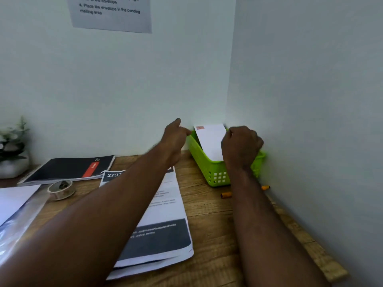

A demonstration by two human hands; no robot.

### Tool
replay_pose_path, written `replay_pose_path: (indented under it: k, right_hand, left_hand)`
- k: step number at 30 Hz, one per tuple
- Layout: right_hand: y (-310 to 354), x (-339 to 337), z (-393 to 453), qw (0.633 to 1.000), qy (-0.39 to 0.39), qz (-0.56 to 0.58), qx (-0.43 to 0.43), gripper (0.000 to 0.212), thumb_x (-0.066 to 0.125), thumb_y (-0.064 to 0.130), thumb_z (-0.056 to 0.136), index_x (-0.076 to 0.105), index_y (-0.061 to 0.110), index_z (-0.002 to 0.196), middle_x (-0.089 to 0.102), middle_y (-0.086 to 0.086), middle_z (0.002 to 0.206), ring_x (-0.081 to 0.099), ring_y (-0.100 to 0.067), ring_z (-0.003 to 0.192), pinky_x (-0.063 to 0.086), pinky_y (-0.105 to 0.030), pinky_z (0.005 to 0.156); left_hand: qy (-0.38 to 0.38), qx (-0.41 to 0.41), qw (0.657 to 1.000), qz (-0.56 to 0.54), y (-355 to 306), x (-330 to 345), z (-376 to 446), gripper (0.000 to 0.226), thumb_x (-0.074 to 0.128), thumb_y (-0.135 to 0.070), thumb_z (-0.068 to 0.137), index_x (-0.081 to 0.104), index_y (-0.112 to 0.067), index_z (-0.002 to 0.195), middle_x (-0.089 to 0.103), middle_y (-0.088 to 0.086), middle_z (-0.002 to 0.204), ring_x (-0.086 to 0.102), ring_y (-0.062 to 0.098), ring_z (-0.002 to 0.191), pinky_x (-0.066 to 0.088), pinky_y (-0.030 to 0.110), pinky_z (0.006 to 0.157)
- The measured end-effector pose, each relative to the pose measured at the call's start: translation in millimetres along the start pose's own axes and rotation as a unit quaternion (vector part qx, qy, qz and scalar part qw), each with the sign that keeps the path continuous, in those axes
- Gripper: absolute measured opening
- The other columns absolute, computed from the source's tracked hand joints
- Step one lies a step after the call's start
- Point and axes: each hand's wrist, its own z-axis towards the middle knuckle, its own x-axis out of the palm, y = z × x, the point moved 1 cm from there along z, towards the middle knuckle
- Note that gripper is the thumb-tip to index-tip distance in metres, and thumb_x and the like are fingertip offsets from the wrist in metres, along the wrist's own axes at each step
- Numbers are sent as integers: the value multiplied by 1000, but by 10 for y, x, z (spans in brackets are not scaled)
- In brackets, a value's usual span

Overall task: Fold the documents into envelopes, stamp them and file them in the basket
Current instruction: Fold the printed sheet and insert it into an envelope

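Worktop (209, 220), wood, runs into the wall corner. Papers (163, 230) lie stacked mid-worktop under your left arm; notebook (68, 169) behind them, tape roll (60, 189) near it. Green basket (207, 168) sits in the far corner. White envelope (209, 141), stamp (200, 127) at its top left, stands tilted inside the basket. Your right hand (240, 146) is curled at the envelope's right edge; whether its grip pinches it, cannot tell. Your left hand (175, 139) sits just beside the basket's left rim, fingers loose, holding nothing.

Desk (209, 224): wood, visible grain, matt. Basket (204, 162): green perforated plastic, smooth. Envelope (210, 139): white matt paper. Document sleeve (18, 226): glossy clear plastic.
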Motion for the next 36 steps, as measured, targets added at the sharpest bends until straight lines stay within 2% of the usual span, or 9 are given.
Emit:
replay_pose_path:
  k: [2,6,9,11,15,20,24,30,36]
  right_hand:
    - [263,-39,-99,993,-6,51,-106,14,60,14,76,68,11,65,66,-9,67,62,-33,66,47,-35,60]
    - [821,66,-639,932,132,222,-255,23,49,17,81,66,7,69,64,-12,72,60,-32,68,49,-39,60]
    - [932,252,-1010,880,309,235,-274,28,53,22,82,72,12,99,70,-10,99,63,-28,92,50,-38,82]
    - [884,338,-1123,852,398,211,-267,38,57,29,86,64,17,121,64,-6,122,57,-25,114,43,-35,98]
    - [798,372,-1205,804,516,180,-233,43,60,39,90,60,17,127,57,-1,135,50,-18,125,36,-25,102]
    - [835,322,-1150,796,524,188,-236,41,68,43,83,68,20,117,62,2,127,55,-13,116,39,-23,92]
    - [815,375,-1122,784,535,199,-243,40,74,49,76,72,24,107,67,6,117,58,-8,108,42,-23,91]
    - [825,562,-1118,825,469,212,-234,39,62,65,68,71,31,84,68,16,82,62,-3,79,51,-33,79]
    - [829,542,-1168,817,475,203,-258,62,65,60,75,54,36,131,59,12,131,53,-9,122,37,-44,107]
  left_hand:
    - [-12,40,993,107,127,-307,-103,58,50,6,92,41,-13,146,45,9,146,46,19,131,35,23,99]
    - [-3,102,947,306,371,-924,-309,49,50,3,87,60,-14,132,57,4,136,58,13,112,45,21,88]
    - [-3,109,899,425,519,-1300,-418,43,51,2,88,63,-9,127,61,9,131,55,23,122,39,28,102]
    - [-5,83,880,467,613,-1514,-490,37,53,-4,91,62,-9,127,61,9,130,56,24,120,38,25,97]
    - [-1,55,855,515,803,-1808,-603,35,54,-27,96,58,-18,130,59,6,133,55,23,120,40,29,97]
    - [0,98,837,538,744,-1922,-523,43,59,-30,94,54,-19,134,54,3,136,50,21,123,40,32,101]
    - [15,59,824,563,772,-2005,-466,53,60,-37,92,47,-21,141,51,4,141,49,21,126,39,32,102]
    - [16,54,826,561,791,-2049,-430,61,63,-43,89,44,-24,143,52,2,142,49,20,127,39,33,104]
    - [12,72,804,590,725,-1932,-482,63,60,-39,91,33,-35,147,55,-2,134,44,21,132,20,46,113]
